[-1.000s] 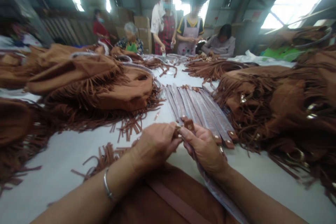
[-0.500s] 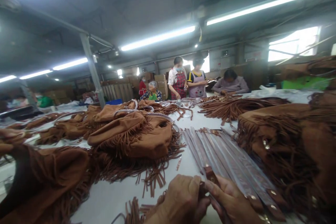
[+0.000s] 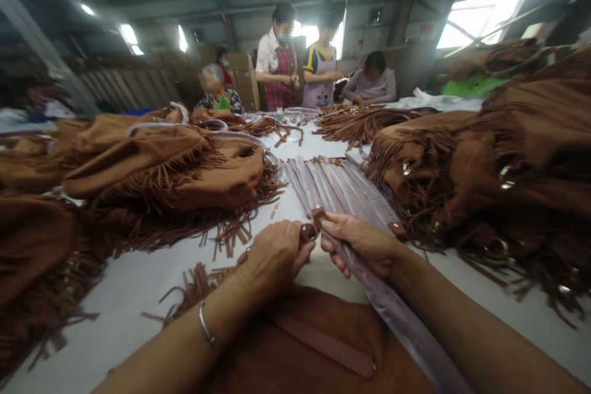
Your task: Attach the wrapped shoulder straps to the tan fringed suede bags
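Observation:
My right hand [image 3: 357, 240] is closed around a bag strap [image 3: 392, 314] wrapped in clear plastic, near its brown leather end [image 3: 319, 217]. The wrapped part runs down past my right forearm toward the lower edge. Just left of it, my left hand [image 3: 277, 252], with fingers closed, pinches a small brown leather tab [image 3: 308, 233] with a glint of metal. The strap end and the tab are close together; whether they touch I cannot tell. Below both hands lies a brown suede bag [image 3: 295, 345] with fringe [image 3: 198, 286] at its left.
Several plastic-wrapped straps [image 3: 337, 184] lie side by side beyond my hands. Piles of fringed brown bags flank them at left [image 3: 217, 178] and right [image 3: 443, 172]. Bundled brown strips [image 3: 364, 126] rest farther back on the white table [image 3: 161, 271]. Several people [image 3: 279, 68] are across the table.
The view has tipped downward, so my forearms and the bag below them now show. My hands are slightly apart, and my right hand holds the wrapped strap with its leather end up.

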A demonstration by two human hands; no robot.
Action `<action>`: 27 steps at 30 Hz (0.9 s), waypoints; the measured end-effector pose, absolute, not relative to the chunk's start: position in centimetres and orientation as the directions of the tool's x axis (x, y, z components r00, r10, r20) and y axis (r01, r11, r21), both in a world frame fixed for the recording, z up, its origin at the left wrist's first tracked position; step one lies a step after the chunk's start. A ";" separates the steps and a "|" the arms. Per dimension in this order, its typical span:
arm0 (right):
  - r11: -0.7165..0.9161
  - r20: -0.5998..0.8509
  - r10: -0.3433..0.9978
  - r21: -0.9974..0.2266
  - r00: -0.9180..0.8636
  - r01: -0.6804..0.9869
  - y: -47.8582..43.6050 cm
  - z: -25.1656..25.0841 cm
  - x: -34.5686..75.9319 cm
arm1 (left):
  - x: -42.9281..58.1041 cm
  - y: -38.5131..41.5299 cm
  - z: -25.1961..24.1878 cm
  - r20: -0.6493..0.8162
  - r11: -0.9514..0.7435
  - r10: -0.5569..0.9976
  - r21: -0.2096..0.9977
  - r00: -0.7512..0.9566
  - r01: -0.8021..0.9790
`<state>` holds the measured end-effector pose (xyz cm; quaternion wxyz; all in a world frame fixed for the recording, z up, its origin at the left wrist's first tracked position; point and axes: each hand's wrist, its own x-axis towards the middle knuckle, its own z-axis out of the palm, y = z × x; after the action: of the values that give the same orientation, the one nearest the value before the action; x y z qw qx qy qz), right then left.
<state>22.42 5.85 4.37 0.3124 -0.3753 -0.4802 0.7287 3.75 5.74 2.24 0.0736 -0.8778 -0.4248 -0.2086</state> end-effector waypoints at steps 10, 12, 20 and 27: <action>-0.410 -0.395 0.706 -0.905 -0.588 0.116 7.1 6.6 25.0 | 4.2 5.4 2.5 0.334 -0.569 0.785 0.053 0.522 0.821; -0.435 -0.436 0.671 -0.886 -0.600 0.158 7.4 7.3 25.4 | 4.5 5.2 2.6 0.324 -0.527 0.814 0.063 0.482 0.847; -0.328 -0.472 0.743 -0.875 -0.474 0.357 6.7 7.1 24.4 | 4.3 5.0 2.6 0.390 -0.551 0.789 0.110 0.474 0.827; -0.060 -0.309 0.833 -0.875 -0.459 0.480 6.7 6.7 23.6 | 3.8 5.4 2.5 0.438 -0.674 0.704 0.163 0.559 0.721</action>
<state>23.63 6.71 6.67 0.1647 -0.4935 -0.6654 0.5354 3.77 5.36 2.49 0.0172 -0.8827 -0.4035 -0.2401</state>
